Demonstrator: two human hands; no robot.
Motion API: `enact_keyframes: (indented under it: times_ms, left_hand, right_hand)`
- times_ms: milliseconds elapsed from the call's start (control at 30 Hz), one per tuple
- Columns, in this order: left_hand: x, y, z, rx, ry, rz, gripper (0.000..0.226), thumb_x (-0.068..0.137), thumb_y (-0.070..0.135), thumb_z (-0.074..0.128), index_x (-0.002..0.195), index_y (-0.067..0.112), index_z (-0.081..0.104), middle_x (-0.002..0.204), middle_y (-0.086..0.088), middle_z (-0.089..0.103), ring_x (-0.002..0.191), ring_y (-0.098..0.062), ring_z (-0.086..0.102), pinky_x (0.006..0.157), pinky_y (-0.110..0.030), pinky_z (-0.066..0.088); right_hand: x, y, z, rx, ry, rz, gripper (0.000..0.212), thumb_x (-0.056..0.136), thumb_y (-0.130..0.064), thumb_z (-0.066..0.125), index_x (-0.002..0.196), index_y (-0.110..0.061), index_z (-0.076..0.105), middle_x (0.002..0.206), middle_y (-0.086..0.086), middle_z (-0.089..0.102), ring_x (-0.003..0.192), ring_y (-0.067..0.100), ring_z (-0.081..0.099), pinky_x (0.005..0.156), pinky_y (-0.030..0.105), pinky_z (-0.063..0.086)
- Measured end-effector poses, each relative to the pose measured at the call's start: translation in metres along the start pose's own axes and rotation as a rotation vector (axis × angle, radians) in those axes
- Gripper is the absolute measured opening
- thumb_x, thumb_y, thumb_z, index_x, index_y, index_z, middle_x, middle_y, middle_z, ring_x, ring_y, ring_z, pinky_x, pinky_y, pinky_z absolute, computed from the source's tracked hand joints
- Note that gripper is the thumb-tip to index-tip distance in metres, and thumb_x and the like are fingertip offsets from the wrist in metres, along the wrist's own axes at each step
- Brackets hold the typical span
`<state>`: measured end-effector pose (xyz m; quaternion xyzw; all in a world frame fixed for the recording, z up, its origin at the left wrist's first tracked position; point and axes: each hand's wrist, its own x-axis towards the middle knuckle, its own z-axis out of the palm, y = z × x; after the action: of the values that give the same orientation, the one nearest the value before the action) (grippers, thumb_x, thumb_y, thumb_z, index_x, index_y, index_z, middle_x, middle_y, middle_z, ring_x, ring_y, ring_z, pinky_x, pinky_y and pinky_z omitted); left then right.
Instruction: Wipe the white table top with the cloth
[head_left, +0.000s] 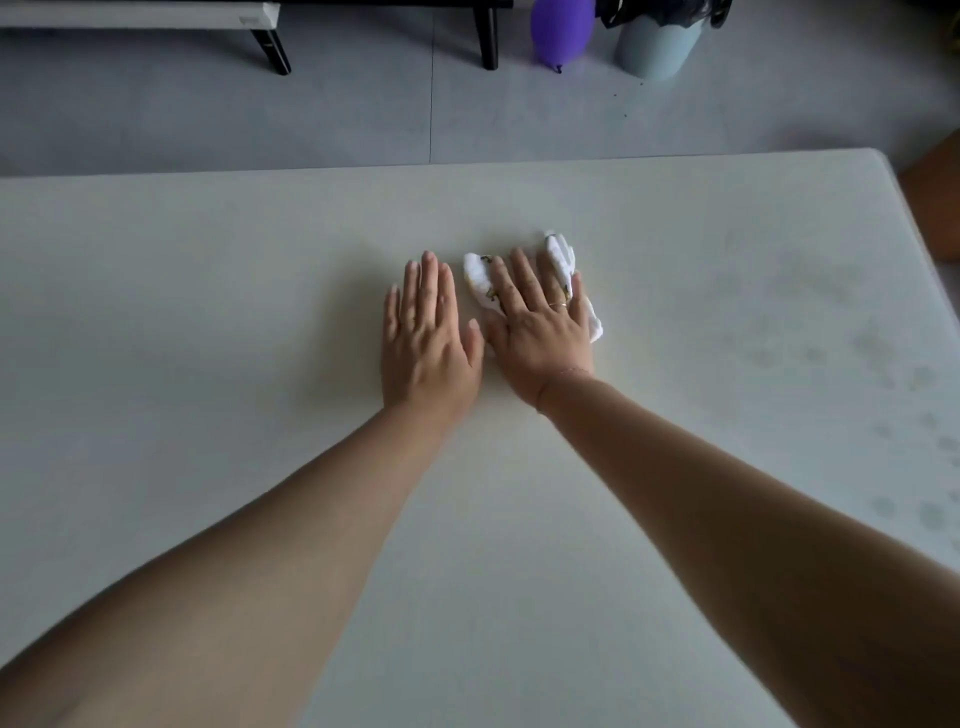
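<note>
Forearms (270, 561) nearest lens, reaching toward 12 o'clock. Right hand (540, 332) flat, fingers straight, pressing cloth (479, 273) onto white table top (208, 312) near centre. Left hand (428, 343) flat on bare surface, just beside at 9 o'clock. Judgement: even palm pressure, overlapping strokes toward faint marks (883, 358) at 3 o'clock.

Right hand (540, 327) presses cloth (478, 270) on table (208, 260); left hand (426, 338) flat.

We log a room in a home: white table (208, 312) mid-frame; grey tiled floor (156, 114) above it; purple balloon (558, 26), lined waste bin (657, 44) and black-legged furniture (270, 49) along the top edge.
</note>
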<state>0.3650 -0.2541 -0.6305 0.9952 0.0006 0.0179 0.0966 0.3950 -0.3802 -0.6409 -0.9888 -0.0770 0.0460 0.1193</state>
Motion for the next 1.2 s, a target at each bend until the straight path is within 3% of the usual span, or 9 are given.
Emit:
enact_keyframes:
  times_ms: [133, 233, 367, 567, 633, 767, 867, 1067, 1200]
  left_hand:
    - [0.002, -0.008, 0.011, 0.010, -0.024, -0.019, 0.064, 0.095, 0.033, 0.034, 0.149, 0.006, 0.015, 0.158, -0.012, 0.009, 0.147, -0.022, 0.007, 0.119, -0.036, 0.002]
    - [0.001, -0.008, 0.013, 0.004, -0.014, -0.023, 0.067, 0.092, 0.038, 0.027, 0.149, 0.006, 0.016, 0.158, -0.012, 0.012, 0.146, -0.022, 0.009, 0.119, -0.037, 0.005]
    - [0.001, -0.006, 0.010, 0.012, -0.015, -0.024, 0.072, 0.087, 0.043, 0.013, 0.149, 0.006, 0.016, 0.158, -0.011, 0.012, 0.146, -0.022, 0.008, 0.119, -0.037, 0.005]
    - [0.001, -0.006, 0.008, -0.002, 0.000, -0.026, 0.068, 0.093, 0.044, 0.018, 0.148, 0.004, 0.022, 0.155, -0.014, 0.020, 0.145, -0.025, 0.016, 0.119, -0.039, 0.009]
    - [0.001, -0.006, 0.008, 0.003, -0.016, -0.021, 0.070, 0.090, 0.043, 0.018, 0.149, 0.005, 0.019, 0.157, -0.013, 0.016, 0.146, -0.024, 0.012, 0.119, -0.038, 0.007]
    - [0.001, -0.006, 0.009, -0.014, -0.033, -0.035, 0.068, 0.091, 0.039, 0.029, 0.149, 0.006, 0.016, 0.158, -0.011, 0.012, 0.146, -0.022, 0.008, 0.119, -0.036, 0.004]
    - [0.002, -0.006, 0.009, -0.016, -0.035, -0.035, 0.068, 0.092, 0.037, 0.035, 0.149, 0.006, 0.017, 0.158, -0.012, 0.012, 0.146, -0.023, 0.009, 0.119, -0.037, 0.004]
    - [0.002, -0.005, 0.009, -0.012, -0.045, -0.037, 0.068, 0.092, 0.036, 0.037, 0.149, 0.005, 0.017, 0.157, -0.012, 0.015, 0.146, -0.023, 0.011, 0.119, -0.037, 0.005]
    - [0.001, -0.007, 0.009, -0.003, -0.050, -0.029, 0.067, 0.093, 0.037, 0.036, 0.149, 0.006, 0.017, 0.158, -0.011, 0.012, 0.146, -0.022, 0.008, 0.119, -0.037, 0.005]
  right_hand:
    - [0.011, 0.058, -0.020, -0.117, -0.016, -0.270, 0.053, 0.099, -0.040, 0.029, 0.149, -0.031, 0.016, 0.158, -0.006, 0.013, 0.146, 0.015, 0.006, 0.115, 0.035, 0.001]
    - [0.029, 0.086, -0.030, -0.071, -0.007, -0.040, 0.051, 0.100, -0.040, 0.023, 0.149, -0.033, 0.013, 0.159, -0.007, 0.010, 0.146, 0.013, 0.001, 0.116, 0.037, 0.002]
    - [0.045, 0.044, -0.018, 0.052, 0.060, 0.334, 0.054, 0.098, -0.037, 0.026, 0.150, -0.032, 0.013, 0.159, -0.006, 0.007, 0.146, 0.017, -0.003, 0.115, 0.042, -0.009]
    - [0.047, 0.003, -0.009, -0.042, -0.045, -0.255, 0.052, 0.099, -0.043, 0.026, 0.149, -0.035, 0.014, 0.159, -0.007, 0.011, 0.146, 0.017, 0.002, 0.116, 0.041, -0.001]
    - [0.060, 0.031, -0.018, -0.085, -0.016, -0.280, 0.051, 0.099, -0.041, 0.030, 0.148, -0.033, 0.019, 0.158, -0.006, 0.016, 0.146, 0.017, 0.006, 0.115, 0.040, 0.006]
    - [0.093, 0.065, -0.029, -0.010, 0.015, 0.151, 0.054, 0.097, -0.039, 0.027, 0.149, -0.034, 0.015, 0.159, -0.006, 0.009, 0.146, 0.015, 0.002, 0.117, 0.043, 0.001]
    - [0.105, 0.026, -0.018, 0.034, 0.029, 0.359, 0.057, 0.096, -0.039, 0.025, 0.150, -0.031, 0.009, 0.160, -0.005, 0.003, 0.146, 0.019, -0.002, 0.115, 0.048, -0.009]
    - [0.108, -0.004, -0.016, -0.013, -0.086, -0.158, 0.053, 0.098, -0.042, 0.023, 0.149, -0.037, 0.009, 0.159, -0.007, 0.005, 0.146, 0.016, -0.003, 0.116, 0.042, -0.005]
    - [0.108, 0.068, -0.034, -0.024, -0.026, -0.066, 0.052, 0.097, -0.043, 0.026, 0.148, -0.038, 0.013, 0.159, -0.008, 0.009, 0.146, 0.015, 0.001, 0.115, 0.043, 0.004]
